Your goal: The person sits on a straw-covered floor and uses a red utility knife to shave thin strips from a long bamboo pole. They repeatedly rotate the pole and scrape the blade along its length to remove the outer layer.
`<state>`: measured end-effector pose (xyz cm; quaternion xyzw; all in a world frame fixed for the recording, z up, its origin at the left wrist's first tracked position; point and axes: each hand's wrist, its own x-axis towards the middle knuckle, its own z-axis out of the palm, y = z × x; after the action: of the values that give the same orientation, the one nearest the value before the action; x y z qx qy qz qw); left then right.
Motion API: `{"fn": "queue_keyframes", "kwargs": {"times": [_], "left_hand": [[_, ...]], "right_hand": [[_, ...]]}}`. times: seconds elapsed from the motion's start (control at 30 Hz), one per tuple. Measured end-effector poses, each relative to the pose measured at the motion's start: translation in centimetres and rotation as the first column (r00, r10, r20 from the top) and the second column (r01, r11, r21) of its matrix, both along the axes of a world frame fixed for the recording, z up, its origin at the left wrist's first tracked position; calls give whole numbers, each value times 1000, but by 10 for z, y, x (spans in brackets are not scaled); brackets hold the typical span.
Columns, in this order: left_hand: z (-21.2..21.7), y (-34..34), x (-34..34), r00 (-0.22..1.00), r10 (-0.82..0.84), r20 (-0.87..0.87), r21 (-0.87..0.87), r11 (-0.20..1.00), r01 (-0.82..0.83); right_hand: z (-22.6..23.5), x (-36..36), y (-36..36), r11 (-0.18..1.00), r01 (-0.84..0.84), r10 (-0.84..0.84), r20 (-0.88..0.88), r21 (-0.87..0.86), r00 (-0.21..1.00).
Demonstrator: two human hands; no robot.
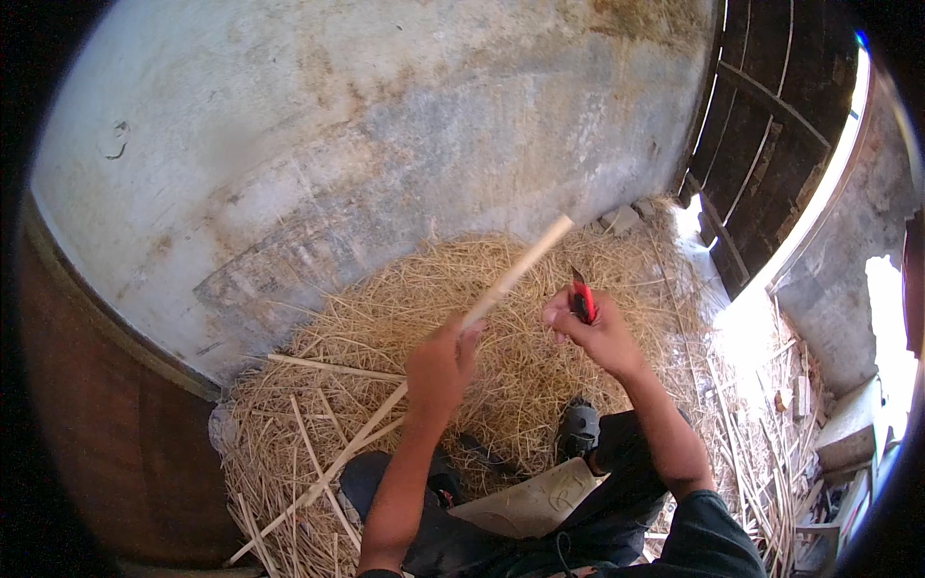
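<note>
My left hand (438, 366) grips the long pale stick (501, 289) angled up over the straw pile (385, 318), while my right hand's (593, 332) fingers close around a red-handled knife (581, 297), blade raised beside it.

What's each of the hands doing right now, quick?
Left hand: closed around a long pale cane strip, held slanting above the straw pile.
Right hand: closed on a red-handled knife, blade pointing up.

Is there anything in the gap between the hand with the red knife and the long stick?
Nothing visible. The right hand grips the red-handled knife beside the long pale stick, which the left hand holds slanting upward. The gap between blade and stick shows only the straw pile lying on the ground behind.
</note>
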<state>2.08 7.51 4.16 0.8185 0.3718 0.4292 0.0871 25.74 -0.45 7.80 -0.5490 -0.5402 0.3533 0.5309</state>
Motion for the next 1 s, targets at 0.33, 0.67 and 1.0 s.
{"fn": "queue_keyframes", "kwargs": {"times": [0.33, 0.67, 1.0], "left_hand": [[52, -10, -22, 999, -33, -38, -198, 980, 25], [100, -61, -19, 909, -390, -148, -541, 801, 256], [68, -129, -61, 956, -202, -213, -374, 921, 111]], "right_hand": [[-4, 16, 12, 938, 182, -251, 218, 294, 943], [50, -37, -32, 994, 21, 12, -300, 107, 954], [49, -31, -62, 979, 179, -94, -569, 94, 817]]}}
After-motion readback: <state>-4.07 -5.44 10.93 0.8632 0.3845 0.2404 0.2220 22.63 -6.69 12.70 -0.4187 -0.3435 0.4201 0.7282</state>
